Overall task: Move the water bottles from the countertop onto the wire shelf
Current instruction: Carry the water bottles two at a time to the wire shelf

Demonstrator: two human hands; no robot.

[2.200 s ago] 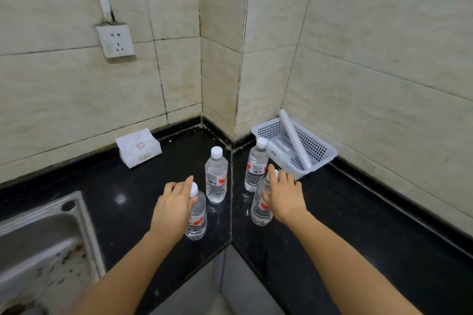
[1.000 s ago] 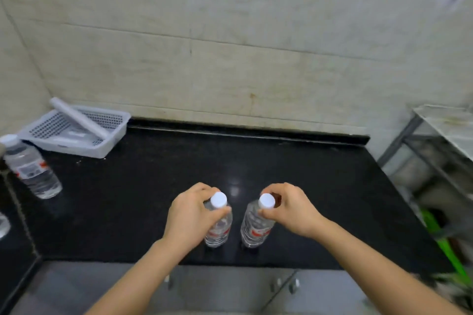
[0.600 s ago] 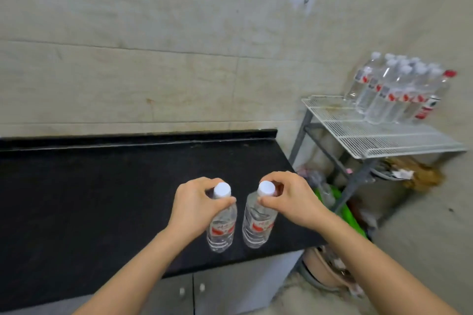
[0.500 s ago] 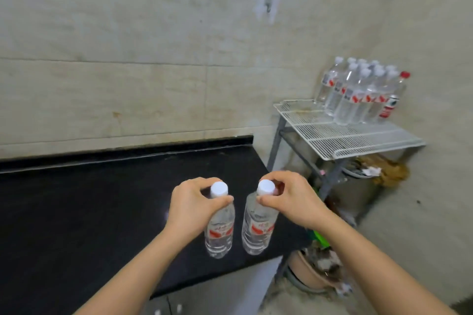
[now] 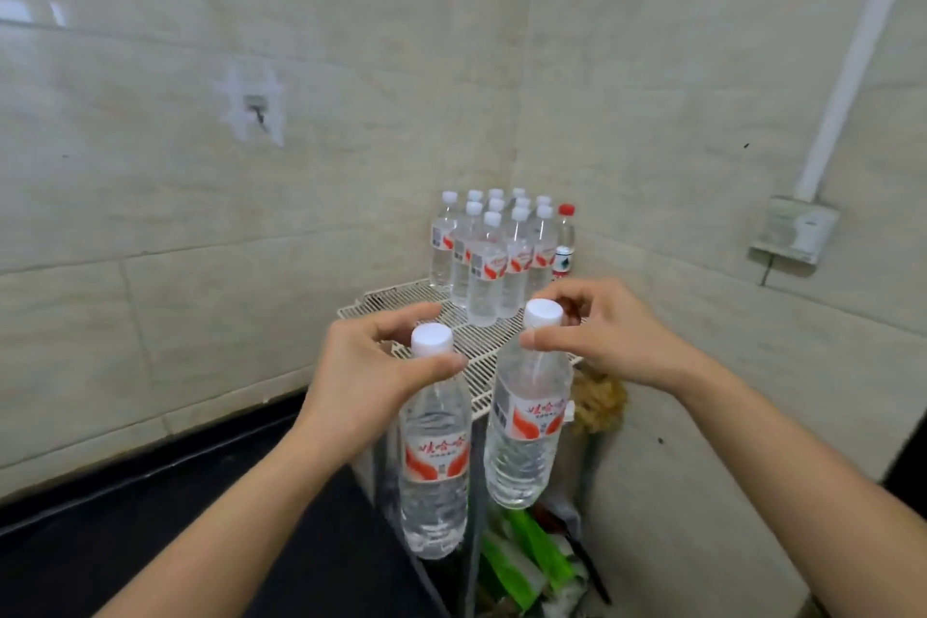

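Beige tiled walls [image 5: 225,291] meet in a corner, where the white wire shelf [image 5: 396,299] carries a tight cluster of clear white-capped bottles [image 5: 486,266], with one red-capped bottle [image 5: 565,241] behind them. Your left hand [image 5: 361,376] pinches a clear red-labelled water bottle [image 5: 434,477] just under its cap; your right hand [image 5: 607,341] pinches a second such bottle [image 5: 524,447] likewise. Both bottles hang in the air before the shelf's near edge, beyond the black countertop [image 5: 175,542].

Bottle cluster [image 5: 496,251] stands on wire shelf [image 5: 481,341], cornerward.

Clear water bottles [image 5: 435,467] with white caps and red-white labels, white wire shelf [image 5: 481,341], black countertop [image 5: 150,542], beige tiles [image 5: 200,216]
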